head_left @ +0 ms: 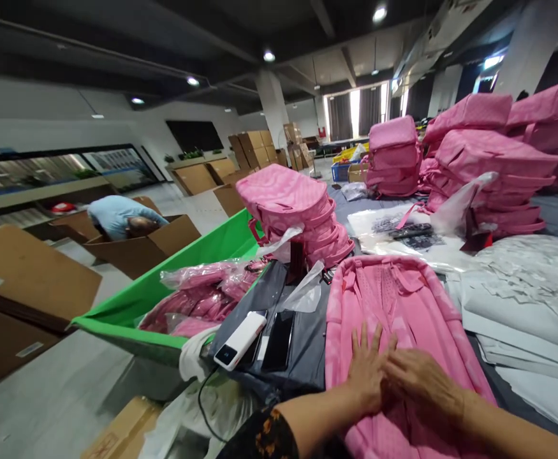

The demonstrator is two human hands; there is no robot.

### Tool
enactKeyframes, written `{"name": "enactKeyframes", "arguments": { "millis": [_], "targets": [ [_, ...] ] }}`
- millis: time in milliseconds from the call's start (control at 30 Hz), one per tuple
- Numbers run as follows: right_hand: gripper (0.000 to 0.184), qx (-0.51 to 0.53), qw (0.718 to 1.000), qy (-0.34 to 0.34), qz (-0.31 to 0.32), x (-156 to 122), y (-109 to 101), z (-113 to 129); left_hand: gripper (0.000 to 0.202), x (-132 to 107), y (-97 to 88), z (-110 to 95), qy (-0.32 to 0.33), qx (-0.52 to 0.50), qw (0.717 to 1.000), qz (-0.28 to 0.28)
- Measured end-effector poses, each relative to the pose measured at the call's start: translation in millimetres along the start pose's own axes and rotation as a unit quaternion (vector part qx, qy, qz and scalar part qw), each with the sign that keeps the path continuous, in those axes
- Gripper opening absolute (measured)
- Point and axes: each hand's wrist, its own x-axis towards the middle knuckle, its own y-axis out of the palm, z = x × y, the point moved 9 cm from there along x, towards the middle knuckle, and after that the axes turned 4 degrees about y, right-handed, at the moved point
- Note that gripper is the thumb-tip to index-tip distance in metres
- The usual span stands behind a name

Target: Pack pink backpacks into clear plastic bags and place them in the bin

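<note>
A pink backpack lies on the dark table cover in front of me, its shoulder straps and back panel facing up. My left hand rests flat on the panel with its fingers spread. Beside it, my right hand crosses in from the right, its bent fingertips meeting the left hand near the thumb. Whether those fingers pinch any part of the bag is hidden. Just left of the backpack lie a black phone and a white power bank with a cable.
Stacked pink backpacks stand behind, with more piles at right. A green-sided bin holds plastic-wrapped pink bags. White plastic sheets lie at right. Far left, a person in light blue bends into a cardboard box.
</note>
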Motion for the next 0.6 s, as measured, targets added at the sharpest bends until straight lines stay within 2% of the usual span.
{"name": "enactKeyframes", "arguments": {
  "millis": [67,133,200,267,333,367,433,533,600],
  "targets": [
    [0.039,-0.042,0.995,0.077,-0.050,16.8,-24.0,-49.3,0.083,-6.9,-6.4,-9.3,0.032,-0.010,0.999,0.012],
    [0.049,-0.080,0.979,0.176,-0.061,28.8,-33.7,-102.9,0.077,1.1,-18.0,-11.1,0.037,0.010,0.999,0.029],
    [0.054,-0.087,0.966,0.245,-0.019,33.6,-21.3,-141.3,0.070,24.1,-34.2,-6.8,0.018,0.044,0.998,0.032],
    [0.053,-0.054,0.961,0.271,0.033,34.3,0.4,-161.4,0.065,54.4,-54.4,1.6,-0.013,0.054,0.998,-0.019],
    [0.047,-0.006,0.961,0.268,0.067,36.4,13.2,-174.9,0.070,80.7,-64.8,12.2,-0.038,0.034,0.996,-0.074],
    [0.043,0.015,0.961,0.265,0.077,38.8,13.2,-184.6,0.075,90.6,-63.3,17.7,-0.046,0.017,0.995,-0.085],
    [0.039,0.035,0.955,0.282,0.078,44.5,-0.8,-218.5,0.082,102.7,-50.3,27.1,-0.053,-0.018,0.996,-0.069],
    [0.041,0.023,0.932,0.359,0.040,49.4,-36.4,-297.9,0.081,104.1,-34.5,35.1,-0.055,-0.051,0.996,-0.047],
    [0.040,-0.001,0.909,0.415,0.016,48.4,-49.5,-352.5,0.078,101.2,-32.4,37.9,-0.059,-0.059,0.995,-0.046]
  ]
}}
